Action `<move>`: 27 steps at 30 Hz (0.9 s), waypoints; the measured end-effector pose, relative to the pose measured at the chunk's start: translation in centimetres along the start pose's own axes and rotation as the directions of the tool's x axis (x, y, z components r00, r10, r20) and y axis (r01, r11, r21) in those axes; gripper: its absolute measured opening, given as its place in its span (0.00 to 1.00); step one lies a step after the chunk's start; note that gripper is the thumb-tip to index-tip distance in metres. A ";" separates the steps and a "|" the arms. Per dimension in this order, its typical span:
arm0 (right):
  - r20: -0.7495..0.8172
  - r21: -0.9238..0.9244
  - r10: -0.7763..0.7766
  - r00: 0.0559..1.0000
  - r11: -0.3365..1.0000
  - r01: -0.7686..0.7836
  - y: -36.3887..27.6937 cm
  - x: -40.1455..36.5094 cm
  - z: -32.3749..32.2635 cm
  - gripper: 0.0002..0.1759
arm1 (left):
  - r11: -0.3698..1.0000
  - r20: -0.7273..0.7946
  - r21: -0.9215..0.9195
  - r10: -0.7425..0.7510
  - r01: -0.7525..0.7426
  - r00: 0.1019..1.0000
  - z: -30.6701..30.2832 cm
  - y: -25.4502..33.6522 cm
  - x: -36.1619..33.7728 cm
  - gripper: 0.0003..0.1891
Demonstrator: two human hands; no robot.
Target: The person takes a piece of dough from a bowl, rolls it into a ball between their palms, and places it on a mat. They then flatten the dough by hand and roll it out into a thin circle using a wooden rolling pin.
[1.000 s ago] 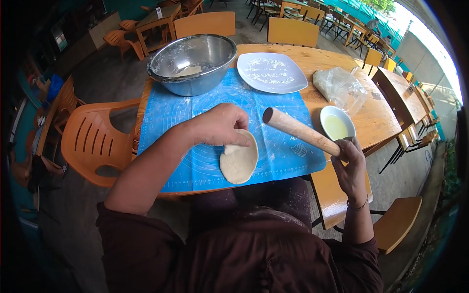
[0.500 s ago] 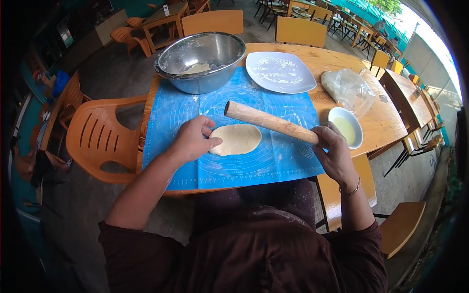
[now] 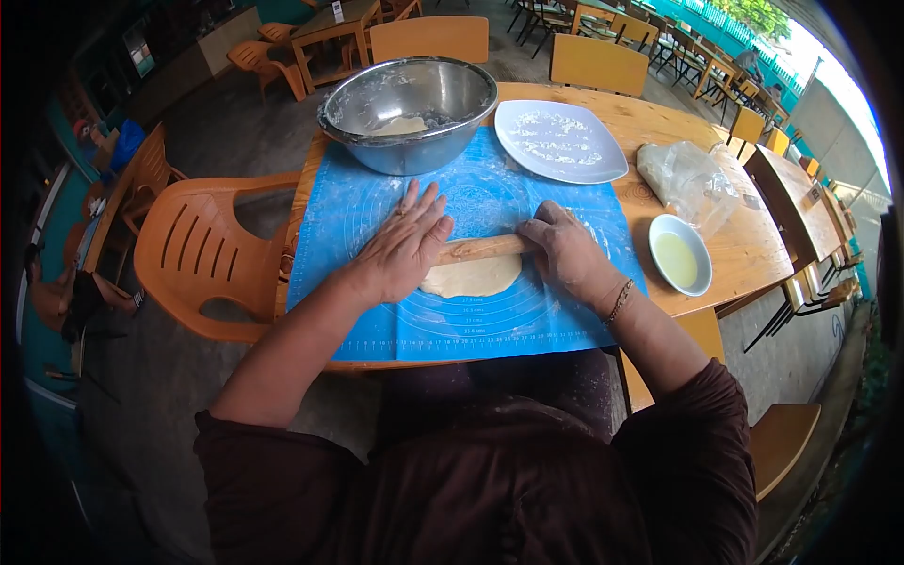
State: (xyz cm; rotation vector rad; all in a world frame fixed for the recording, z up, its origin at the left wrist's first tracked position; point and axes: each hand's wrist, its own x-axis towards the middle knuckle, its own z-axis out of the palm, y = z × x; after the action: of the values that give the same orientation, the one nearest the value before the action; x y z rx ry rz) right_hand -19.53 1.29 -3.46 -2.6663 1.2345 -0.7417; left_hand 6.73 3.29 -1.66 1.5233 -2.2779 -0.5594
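Observation:
A wooden rolling pin (image 3: pixel 482 249) lies across the upper part of a flattened oval of dough (image 3: pixel 474 278) on the blue baking mat (image 3: pixel 367 325). My left hand (image 3: pixel 400 247) rests on the pin's left part with its fingers stretched out, palm down. At the other end, my right hand (image 3: pixel 570 252) has its fingers wrapped around the pin. The dough's far edge is hidden under the pin, and my left hand covers some of its left side.
Behind the mat stands a steel bowl (image 3: pixel 407 155) with dough inside. Beside it are a floured white plate (image 3: pixel 603 169), a plastic bag (image 3: pixel 683 184) and a small bowl of pale yellow liquid (image 3: pixel 680 256). An orange chair (image 3: pixel 193 245) stands left of the wooden table (image 3: pixel 744 259).
My right hand has brought the raised rolling pin down and left onto the dough. My left hand has moved from the dough's edge onto the pin.

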 end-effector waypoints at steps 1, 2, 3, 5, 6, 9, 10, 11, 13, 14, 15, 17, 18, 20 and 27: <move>-0.017 -0.004 -0.038 0.999 0.999 0.038 0.2 -0.5 0.3 0.12 | 1.000 -0.002 -0.003 -0.001 0.001 1.000 0.1 -0.2 0.1 0.32; -0.034 -0.008 -0.074 0.997 0.997 0.074 0.1 -0.7 0.3 0.11 | 0.997 0.074 0.079 -0.027 0.021 0.997 0.2 -0.3 0.3 0.33; -0.032 -0.009 -0.070 0.997 0.997 0.070 0.1 -0.8 0.0 0.11 | 0.986 0.150 0.163 -0.058 0.033 0.987 0.4 -0.4 0.5 0.35; 0.037 0.097 -0.097 0.995 0.991 0.093 -0.2 -0.9 -0.8 0.11 | 0.978 0.143 0.202 -0.073 0.043 0.987 1.0 -0.8 1.1 0.37; 0.038 0.098 -0.094 0.995 0.991 0.090 0.0 -0.4 -1.1 0.11 | 0.968 0.128 0.245 -0.089 0.056 0.988 1.2 -0.9 1.3 0.39; 0.205 -0.061 -0.043 0.978 0.997 0.057 0.9 2.0 -1.8 0.17 | 0.937 0.149 0.317 -0.200 0.145 0.968 1.1 -0.3 2.1 0.36; 0.202 -0.118 0.081 0.976 0.991 -0.058 0.5 2.8 -1.6 0.19 | 0.937 0.150 0.318 -0.198 0.142 0.969 1.1 -0.1 2.2 0.36; 0.194 -0.171 0.202 0.960 0.971 -0.170 0.1 3.4 -1.2 0.22 | 0.932 0.162 0.331 -0.212 0.150 0.964 1.0 0.1 2.2 0.37; 0.174 -0.216 0.246 0.953 0.954 -0.207 -0.4 3.5 0.0 0.25 | 0.923 0.170 0.348 -0.235 0.165 0.957 1.0 0.1 1.9 0.37; 0.154 -0.264 0.291 0.944 0.933 -0.245 -0.6 3.5 0.5 0.28 | 0.934 0.151 0.325 -0.206 0.149 0.967 1.2 -0.1 1.6 0.38; 0.157 -0.259 0.286 0.945 0.936 -0.240 -0.9 3.2 0.8 0.28 | 0.945 0.132 0.300 -0.178 0.132 0.975 1.3 -0.3 1.3 0.40; 0.098 -0.214 0.309 0.946 0.935 -0.284 -1.3 2.2 1.3 0.33 | 0.954 0.115 0.280 -0.144 0.107 0.983 1.6 -0.5 0.4 0.40; 0.102 -0.210 0.312 0.945 0.935 -0.286 -1.3 1.8 1.4 0.33 | 0.963 0.097 0.259 -0.103 0.075 0.990 1.6 -0.5 0.0 0.40; 0.114 -0.284 0.312 0.943 0.920 -0.270 -1.4 1.2 1.5 0.38 | 0.976 0.120 0.207 -0.094 0.068 0.988 1.4 -0.4 -0.4 0.39; 0.191 -0.284 0.328 0.925 0.921 -0.268 -2.3 0.3 0.9 0.38 | 0.989 0.185 0.088 -0.133 0.118 0.974 0.7 0.6 -1.8 0.40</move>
State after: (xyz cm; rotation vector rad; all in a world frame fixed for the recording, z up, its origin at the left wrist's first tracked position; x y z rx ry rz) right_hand -17.32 2.51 -3.45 -2.5572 1.7125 -0.2276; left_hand 6.56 5.25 -2.11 1.7282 -2.3801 -0.6867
